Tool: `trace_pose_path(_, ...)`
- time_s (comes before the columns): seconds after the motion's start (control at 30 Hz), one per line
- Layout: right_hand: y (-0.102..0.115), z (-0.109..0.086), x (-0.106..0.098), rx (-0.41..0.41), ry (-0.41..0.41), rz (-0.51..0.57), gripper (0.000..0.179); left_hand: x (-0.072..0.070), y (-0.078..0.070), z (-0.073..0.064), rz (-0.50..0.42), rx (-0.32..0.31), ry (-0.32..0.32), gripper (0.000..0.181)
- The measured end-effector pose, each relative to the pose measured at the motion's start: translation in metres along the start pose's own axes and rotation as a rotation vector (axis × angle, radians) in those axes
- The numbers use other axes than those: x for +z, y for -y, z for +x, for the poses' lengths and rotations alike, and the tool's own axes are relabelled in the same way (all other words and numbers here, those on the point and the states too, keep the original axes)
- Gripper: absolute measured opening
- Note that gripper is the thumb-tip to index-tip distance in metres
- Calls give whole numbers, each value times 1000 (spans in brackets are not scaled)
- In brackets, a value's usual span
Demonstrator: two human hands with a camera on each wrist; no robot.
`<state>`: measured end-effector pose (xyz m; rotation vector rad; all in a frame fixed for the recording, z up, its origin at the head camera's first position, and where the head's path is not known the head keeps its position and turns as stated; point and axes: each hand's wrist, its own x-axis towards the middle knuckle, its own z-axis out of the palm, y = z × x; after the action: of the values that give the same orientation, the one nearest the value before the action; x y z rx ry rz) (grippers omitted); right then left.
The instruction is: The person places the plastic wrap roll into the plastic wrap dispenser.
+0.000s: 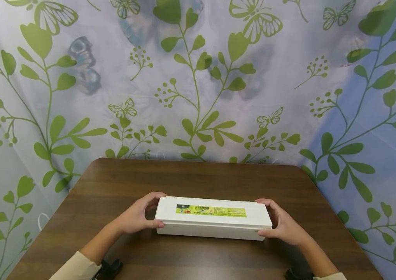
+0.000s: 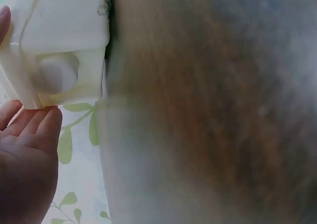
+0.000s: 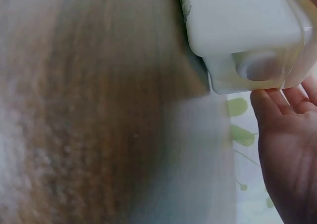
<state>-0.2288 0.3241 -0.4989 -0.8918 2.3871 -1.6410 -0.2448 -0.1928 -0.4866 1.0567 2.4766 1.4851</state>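
Note:
A long white cling film box (image 1: 212,229) with a yellow-green label (image 1: 212,210) lies lengthwise across the front half of the table. My left hand (image 1: 136,217) grips its left end, thumb on the near side and fingers round the far side. At the other end my right hand (image 1: 283,222) holds it the same way. In the left wrist view, the box's end (image 2: 89,75) has a recess with a round, pale roll end in it. The right wrist view shows a similar recess in the opposite end (image 3: 225,78), with fingertips at the box's edge.
The brown wooden table (image 1: 198,179) has rounded far corners. Behind it and to both sides hangs a pale curtain (image 1: 219,97) with green leaves and butterflies. A thin white loop (image 1: 40,221) shows by the table's left edge.

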Motion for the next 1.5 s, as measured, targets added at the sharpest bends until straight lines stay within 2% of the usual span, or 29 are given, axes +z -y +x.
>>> trace_pose_path(0.17, -1, 1, 1, -12, 19, 70, 83, 1, 2, -1, -56, 13, -18, 74)
trace_pose_path(0.3, -4, 0, 1, -30, 5, 91, 83, 0, 0, -1, -54, 9, -22, 75)
trace_pose_path(0.5, -5, -2, 0, 18, -11, 124, 72, 1, -3, 0, -49, -2, -29, 76)
trace_pose_path(0.77, -4, -2, -2, -19, 4, 118, 72, 4, -2, -1, -80, -24, -32, 77)
trace_pose_path(0.87, -2, -1, -3, 1, 5, 113, 74, 3, -2, -1, -85, -37, -23, 77)
trace_pose_path(1.0, -2, 1, -4, 17, 4, 103, 74, 1, -3, -2, -72, -54, -14, 78)
trace_pose_path(1.33, -2, 5, -6, -27, 22, 81, 73, -1, -3, -2, -54, -58, 11, 78)
trace_pose_path(1.5, -2, 5, -5, -23, 13, 89, 73, -2, -3, -2, -48, -58, 11, 79)
